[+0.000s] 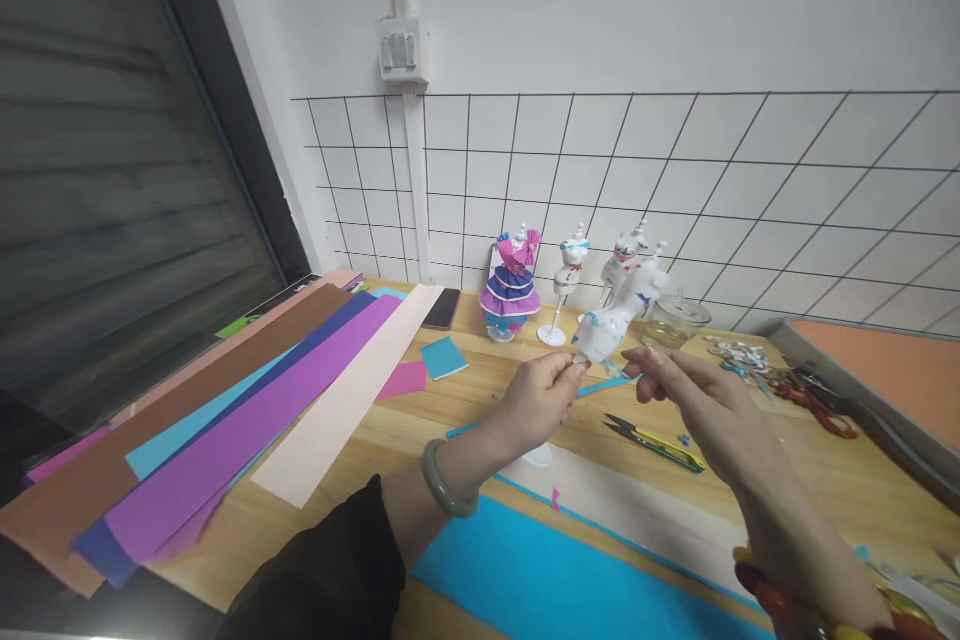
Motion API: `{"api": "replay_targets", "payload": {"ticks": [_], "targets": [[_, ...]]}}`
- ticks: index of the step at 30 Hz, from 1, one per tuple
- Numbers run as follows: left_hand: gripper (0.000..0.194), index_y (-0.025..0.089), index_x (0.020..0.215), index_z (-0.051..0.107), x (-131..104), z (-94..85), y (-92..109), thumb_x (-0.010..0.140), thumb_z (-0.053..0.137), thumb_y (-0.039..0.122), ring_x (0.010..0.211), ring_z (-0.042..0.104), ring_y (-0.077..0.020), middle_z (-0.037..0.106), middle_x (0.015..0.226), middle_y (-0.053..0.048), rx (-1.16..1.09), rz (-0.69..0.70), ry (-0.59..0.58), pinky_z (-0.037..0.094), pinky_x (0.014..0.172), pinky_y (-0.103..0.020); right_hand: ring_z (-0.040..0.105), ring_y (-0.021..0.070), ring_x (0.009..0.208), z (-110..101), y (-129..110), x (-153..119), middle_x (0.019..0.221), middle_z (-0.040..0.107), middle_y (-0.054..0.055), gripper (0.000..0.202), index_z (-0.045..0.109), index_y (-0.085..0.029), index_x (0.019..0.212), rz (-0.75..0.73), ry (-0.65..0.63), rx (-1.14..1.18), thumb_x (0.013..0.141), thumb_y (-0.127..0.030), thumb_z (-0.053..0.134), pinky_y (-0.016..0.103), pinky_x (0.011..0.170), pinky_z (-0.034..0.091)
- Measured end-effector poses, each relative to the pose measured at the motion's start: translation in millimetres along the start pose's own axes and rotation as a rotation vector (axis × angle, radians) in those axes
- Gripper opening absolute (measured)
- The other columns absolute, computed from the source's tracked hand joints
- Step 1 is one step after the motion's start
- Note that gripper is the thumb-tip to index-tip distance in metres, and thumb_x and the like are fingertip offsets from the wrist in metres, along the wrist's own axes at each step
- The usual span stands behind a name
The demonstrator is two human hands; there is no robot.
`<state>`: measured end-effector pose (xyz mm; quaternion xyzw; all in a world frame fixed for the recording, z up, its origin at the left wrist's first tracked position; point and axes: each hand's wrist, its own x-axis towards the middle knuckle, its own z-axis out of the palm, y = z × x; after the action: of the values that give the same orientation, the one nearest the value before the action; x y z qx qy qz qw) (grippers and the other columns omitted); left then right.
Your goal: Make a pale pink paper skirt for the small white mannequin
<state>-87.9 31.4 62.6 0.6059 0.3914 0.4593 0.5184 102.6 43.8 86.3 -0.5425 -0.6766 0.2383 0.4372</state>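
My left hand [541, 398] is closed around the stem below a small white dress-form mannequin [604, 328], which tilts to the right above the table. Blue and reddish marks dot its white surface. Just right of its lower edge is my right hand [694, 395], thumb and fingers drawn together; what they hold, if anything, is too small to make out. Below the hands lie yellow-handled thread snips [654, 443]. A pale paper strip [637, 500] and a bright blue sheet [540, 570] lie nearest me.
Long coloured paper strips [262, 410] fan out at left, near a phone [441, 309]. Along the wall stand a mannequin in a ruffled paper dress [512, 285] and other small mannequins [570, 270]. Further right are a glass bowl [679, 320], red-handled scissors [817, 410] and an orange-lined tray [885, 370].
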Motion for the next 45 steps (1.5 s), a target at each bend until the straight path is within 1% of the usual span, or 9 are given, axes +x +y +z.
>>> {"api": "replay_targets", "payload": {"ticks": [7,13,17,20,27,32,36,40,45], "targets": [[0.038,0.020,0.072,0.046,0,-0.4,-6,0.096,0.040,0.049,0.055,0.042,-0.0108,0.044,0.061,0.003,0.169,0.040,-0.034,0.031,0.052,-0.025,0.059,0.0186,0.063,14,3,-5,0.070,0.066,0.004,0.040,0.070,-0.022,0.078,-0.102,-0.122,0.051,0.082,-0.062,0.062,0.028,0.050,0.045],[0.029,0.020,0.108,0.051,0,1.4,-6,0.096,0.043,0.044,0.066,0.056,-0.0138,0.057,0.080,0.000,0.127,0.014,-0.013,0.044,0.064,-0.028,0.061,0.0201,0.070,15,1,-6,0.077,0.067,0.006,0.034,0.064,-0.023,0.074,-0.330,-0.080,-0.094,0.090,-0.052,0.057,0.030,0.057,0.045],[0.025,0.020,0.099,0.055,0,2.2,-6,0.098,0.038,0.037,0.076,0.052,-0.0148,0.057,0.083,-0.002,0.298,0.142,0.038,0.040,0.070,-0.028,0.061,0.0199,0.069,14,-4,-10,0.078,0.067,0.006,0.028,0.064,-0.024,0.077,-0.400,-0.063,-0.164,0.092,-0.046,0.055,0.031,0.055,0.044],[0.025,0.019,0.100,0.055,1,1.8,-7,0.098,0.042,0.040,0.073,0.047,-0.0128,0.053,0.083,-0.001,0.185,0.132,-0.006,0.039,0.066,-0.026,0.062,0.0208,0.073,10,-5,-11,0.084,0.069,0.006,0.025,0.065,-0.024,0.080,-0.392,-0.086,-0.173,0.093,-0.043,0.055,0.031,0.058,0.047],[0.030,0.020,0.096,0.045,6,-4.2,-7,0.092,0.053,0.048,0.050,0.024,-0.0054,0.028,0.066,0.009,-0.283,-0.064,-0.294,0.023,0.050,-0.021,0.065,0.0204,0.085,3,1,-10,0.093,0.071,0.004,0.021,0.061,-0.025,0.077,-0.393,-0.118,-0.110,0.093,-0.039,0.058,0.032,0.073,0.049],[0.040,0.021,0.117,0.042,4,-5.0,-2,0.088,0.058,0.043,0.053,0.033,-0.0069,0.040,0.068,0.008,-0.230,-0.110,-0.213,0.027,0.050,-0.021,0.059,0.0175,0.067,4,-3,-11,0.076,0.065,0.002,0.024,0.059,-0.024,0.071,-0.390,-0.110,-0.181,0.092,-0.037,0.057,0.029,0.056,0.043],[0.062,0.022,0.136,0.040,0,-1.5,-1,0.086,0.061,0.053,0.054,0.033,-0.0086,0.041,0.063,0.008,-0.093,-0.004,-0.109,0.026,0.051,-0.023,0.057,0.0175,0.065,8,-7,-14,0.073,0.064,0.002,0.022,0.059,-0.024,0.073,-0.423,-0.090,-0.193,0.092,-0.034,0.055,0.028,0.052,0.042],[0.060,0.022,0.132,0.047,1,1.6,-2,0.086,0.059,0.058,0.054,0.033,-0.0074,0.043,0.067,0.006,-0.116,-0.005,-0.044,0.026,0.050,-0.022,0.064,0.0205,0.079,13,-8,-16,0.086,0.069,0.006,0.017,0.061,-0.024,0.079,-0.431,-0.088,-0.135,0.093,-0.033,0.055,0.029,0.057,0.047],[0.045,0.020,0.100,0.048,4,1.9,-3,0.086,0.056,0.063,0.045,0.022,-0.0039,0.032,0.063,0.009,-0.358,-0.089,-0.173,0.017,0.043,-0.020,0.066,0.0205,0.086,12,-4,-16,0.093,0.071,0.005,0.013,0.063,-0.026,0.081,-0.434,-0.087,-0.110,0.092,-0.031,0.058,0.031,0.065,0.050]]}}
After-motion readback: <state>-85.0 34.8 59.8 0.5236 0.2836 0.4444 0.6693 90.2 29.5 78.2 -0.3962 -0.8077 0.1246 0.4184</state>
